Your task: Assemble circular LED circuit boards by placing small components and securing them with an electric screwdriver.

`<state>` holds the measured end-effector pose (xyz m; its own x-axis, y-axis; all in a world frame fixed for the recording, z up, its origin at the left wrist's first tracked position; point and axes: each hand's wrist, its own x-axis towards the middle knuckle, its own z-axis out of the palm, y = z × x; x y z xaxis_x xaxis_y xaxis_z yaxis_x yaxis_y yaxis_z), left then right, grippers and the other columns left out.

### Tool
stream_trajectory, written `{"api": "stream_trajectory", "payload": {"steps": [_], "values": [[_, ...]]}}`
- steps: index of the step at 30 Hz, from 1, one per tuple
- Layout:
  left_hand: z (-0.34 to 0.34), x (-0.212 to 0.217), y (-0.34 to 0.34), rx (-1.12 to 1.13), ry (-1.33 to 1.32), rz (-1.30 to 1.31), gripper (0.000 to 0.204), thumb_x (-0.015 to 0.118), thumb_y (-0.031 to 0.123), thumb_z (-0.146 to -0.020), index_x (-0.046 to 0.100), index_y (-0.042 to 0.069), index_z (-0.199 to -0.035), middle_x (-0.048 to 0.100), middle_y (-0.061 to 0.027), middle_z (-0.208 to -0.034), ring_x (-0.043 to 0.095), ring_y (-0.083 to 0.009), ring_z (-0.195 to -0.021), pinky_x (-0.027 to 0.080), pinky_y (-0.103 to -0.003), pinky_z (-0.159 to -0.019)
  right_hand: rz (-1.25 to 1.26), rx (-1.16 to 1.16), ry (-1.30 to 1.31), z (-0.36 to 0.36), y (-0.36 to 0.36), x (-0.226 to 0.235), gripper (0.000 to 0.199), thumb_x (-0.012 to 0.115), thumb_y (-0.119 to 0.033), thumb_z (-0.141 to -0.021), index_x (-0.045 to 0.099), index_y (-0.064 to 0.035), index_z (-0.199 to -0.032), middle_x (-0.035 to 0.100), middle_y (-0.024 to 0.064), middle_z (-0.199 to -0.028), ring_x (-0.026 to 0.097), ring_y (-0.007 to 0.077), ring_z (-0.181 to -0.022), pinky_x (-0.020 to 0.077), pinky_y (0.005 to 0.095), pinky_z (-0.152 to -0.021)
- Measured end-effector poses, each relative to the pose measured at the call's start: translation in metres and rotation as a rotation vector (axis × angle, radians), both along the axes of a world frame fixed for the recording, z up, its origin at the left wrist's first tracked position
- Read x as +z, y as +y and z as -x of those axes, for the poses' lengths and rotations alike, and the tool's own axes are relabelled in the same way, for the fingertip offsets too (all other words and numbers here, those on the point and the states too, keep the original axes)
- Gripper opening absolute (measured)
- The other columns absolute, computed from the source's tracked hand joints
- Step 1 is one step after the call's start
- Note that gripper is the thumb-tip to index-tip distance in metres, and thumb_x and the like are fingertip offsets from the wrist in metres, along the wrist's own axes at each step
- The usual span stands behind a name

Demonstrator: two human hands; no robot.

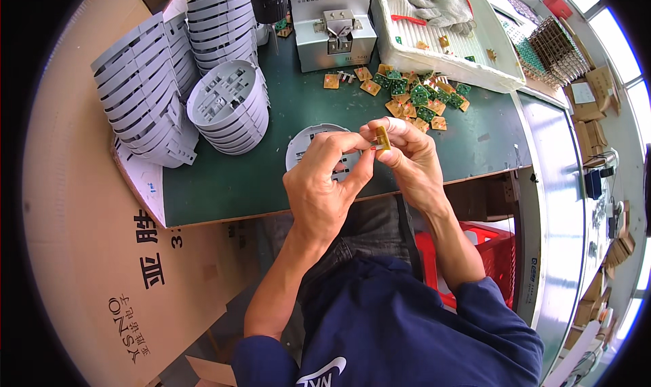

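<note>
Navy shirt (pixel 407 319), right hand (pixel 417 166) tight on yellowish board (pixel 384 138), left hand (pixel 319 177) in narrow pinch at red piece (pixel 373 148).

A navy shirt (pixel 420 326) with short sleeves (pixel 268 363) and a curved white mark (pixel 324 373) is worn with dark trousers (pixel 363 232), both hands (pixel 320 178) bare.

Tray: here's a white, ribbed tray (pixel 489 80) at the far right of the green table (pixel 217 194), a pale knitted glove (pixel 437 2) slumped inside!
Crate: bright red plastic (pixel 500 258), down below the table's right side.
Cardboard: one big brown sheet (pixel 74 197) sweeping down the left, dark printing across it.
Far right: brown cartons (pixel 586 101) near bright windows (pixel 617 37).
</note>
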<state>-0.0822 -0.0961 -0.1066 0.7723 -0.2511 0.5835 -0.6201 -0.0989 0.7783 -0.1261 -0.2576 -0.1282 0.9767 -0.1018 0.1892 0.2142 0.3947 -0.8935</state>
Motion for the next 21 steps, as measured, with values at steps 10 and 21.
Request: {"api": "stream_trajectory", "payload": {"steps": [10,21], "values": [[-0.005,0.017,0.054,0.077,0.013,-0.656,0.105,0.090,0.054,-0.068,0.047,0.001,-0.148,0.043,-0.0208,-0.150,0.042,-0.0396,-0.138,0.040,-0.050,-0.113,0.298,-0.249,-0.021,-0.004,-0.014,0.014,0.037,0.073,-0.014,-0.097,0.064,0.0002,-0.131,0.068,0.0091,-0.127,0.068,0.0213,-0.114,0.0537,0.0383,-0.100],[-0.026,0.012,0.046,-0.304,0.379,-0.254,0.094,0.084,0.041,-0.081,0.041,0.002,-0.155,0.052,-0.0198,-0.148,0.055,-0.0304,-0.132,0.044,-0.043,-0.112,0.107,-0.312,0.079,0.000,-0.007,-0.006,0.034,0.066,-0.007,-0.101,0.061,0.0034,-0.132,0.070,0.0095,-0.118,0.067,0.0164,-0.108,0.0568,0.0335,-0.091]]}}
